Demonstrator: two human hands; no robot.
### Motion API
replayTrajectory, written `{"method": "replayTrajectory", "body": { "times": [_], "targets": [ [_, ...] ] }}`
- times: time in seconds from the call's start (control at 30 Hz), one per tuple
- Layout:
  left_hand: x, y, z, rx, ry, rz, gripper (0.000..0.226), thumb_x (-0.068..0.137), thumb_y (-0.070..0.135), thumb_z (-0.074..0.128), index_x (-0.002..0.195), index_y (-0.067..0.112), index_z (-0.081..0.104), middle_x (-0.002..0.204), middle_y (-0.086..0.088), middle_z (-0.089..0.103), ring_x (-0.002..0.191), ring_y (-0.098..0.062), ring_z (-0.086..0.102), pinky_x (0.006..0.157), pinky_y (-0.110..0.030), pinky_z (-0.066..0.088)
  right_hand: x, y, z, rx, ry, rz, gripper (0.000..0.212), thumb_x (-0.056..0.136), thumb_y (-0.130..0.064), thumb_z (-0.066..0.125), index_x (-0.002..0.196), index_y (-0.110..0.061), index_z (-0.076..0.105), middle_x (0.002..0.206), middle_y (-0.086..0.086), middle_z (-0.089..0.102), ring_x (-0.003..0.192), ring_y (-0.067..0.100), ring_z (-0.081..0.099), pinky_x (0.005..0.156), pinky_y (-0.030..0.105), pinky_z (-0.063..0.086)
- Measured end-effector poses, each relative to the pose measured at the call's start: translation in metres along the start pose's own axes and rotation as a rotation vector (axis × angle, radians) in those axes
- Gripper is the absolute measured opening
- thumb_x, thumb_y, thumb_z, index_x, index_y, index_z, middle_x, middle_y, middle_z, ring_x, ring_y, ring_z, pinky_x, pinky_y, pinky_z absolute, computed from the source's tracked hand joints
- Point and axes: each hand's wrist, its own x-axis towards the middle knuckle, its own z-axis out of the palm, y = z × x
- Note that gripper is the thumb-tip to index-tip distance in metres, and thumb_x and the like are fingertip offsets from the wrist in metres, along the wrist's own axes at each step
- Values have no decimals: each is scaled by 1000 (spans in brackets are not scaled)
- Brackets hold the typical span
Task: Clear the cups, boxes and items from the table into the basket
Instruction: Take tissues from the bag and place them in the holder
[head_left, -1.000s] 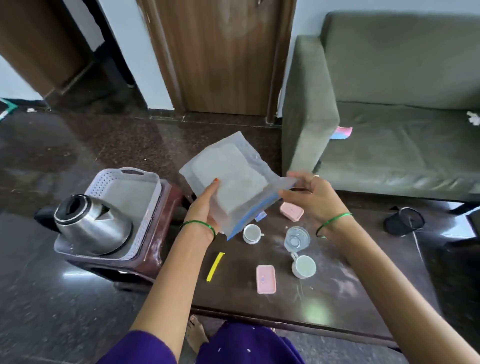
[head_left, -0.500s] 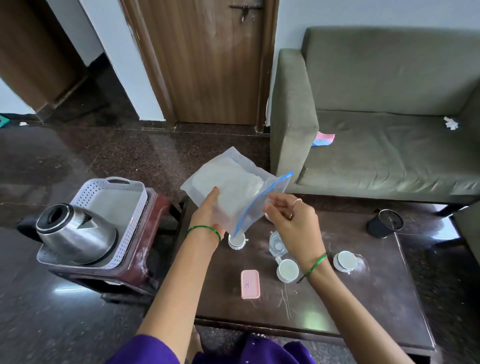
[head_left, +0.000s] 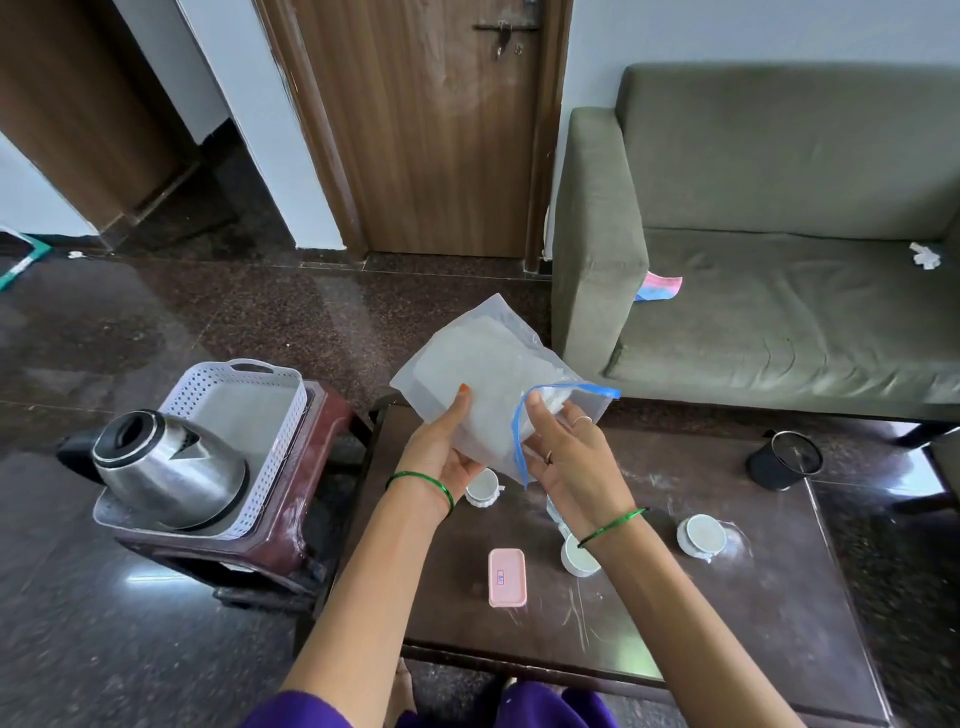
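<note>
Both hands — left hand (head_left: 441, 452), right hand (head_left: 566, 457) — gripped the plastic bag (head_left: 483, 374); next, probably carrying it left into the basket (head_left: 291, 410).

Both hands (head_left: 511, 449) hold a zip bag (head_left: 485, 371) above the table (head_left: 727, 613).

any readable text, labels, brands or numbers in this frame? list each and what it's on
No text can be read anywhere in this frame.
Pink box on the table: a small red and blue label on its lid, too small and blurred to read.
Zip bag, held in the left hand and right hand: no print visible.
Kettle, basket, black cup: no markings visible.
</note>
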Motion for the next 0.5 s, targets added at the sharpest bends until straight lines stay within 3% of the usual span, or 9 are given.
{"method": "replayTrajectory", "body": {
  "times": [0.1, 0.17, 0.27, 0.43, 0.5],
  "targets": [
    [0, 0, 0, 22, -22, 14, 17, 91, 26, 64, 104, 15, 67, 98, -3, 76, 88, -18, 71, 72, -34, 61, 1, 1, 4, 58, -60, 7, 44, 88, -29, 58, 125, -6, 55, 123, 12, 65, 113, 26, 62, 97, 42, 50],
    [-1, 3, 1, 35, -17, 28, 17, 92, 24, 63, 105, 14, 66, 101, -4, 74, 90, -19, 70, 70, -32, 61, 3, 3, 4, 85, -88, 16, 49, 84, -33, 58, 126, -8, 55, 125, 11, 64, 116, 26, 61, 100, 44, 47],
    [-1, 6, -1, 31, -6, 55, 21, 93, 29, 61, 106, 14, 66, 103, -5, 73, 91, -19, 69, 68, -30, 61, 7, 9, 2, 139, -99, 23, 50, 83, -34, 56, 128, -12, 54, 126, 7, 64, 116, 23, 61, 100, 42, 47],
    [2, 9, -5, -32, 38, 53, 34, 98, 46, 47, 102, 17, 65, 85, -1, 77, 74, -14, 74, 59, -27, 58, 15, 16, 5, 97, -110, 0, 33, 79, -35, 60, 108, -20, 67, 111, 2, 70, 102, 21, 64, 96, 37, 50],
    [4, 11, -7, -47, 67, 45, 36, 99, 46, 44, 105, 16, 64, 85, -1, 76, 76, -15, 72, 62, -29, 56, 18, 17, 9, 98, -133, -13, 31, 80, -34, 60, 107, -22, 68, 111, 1, 70, 101, 19, 65, 95, 35, 52]
  ]
}}
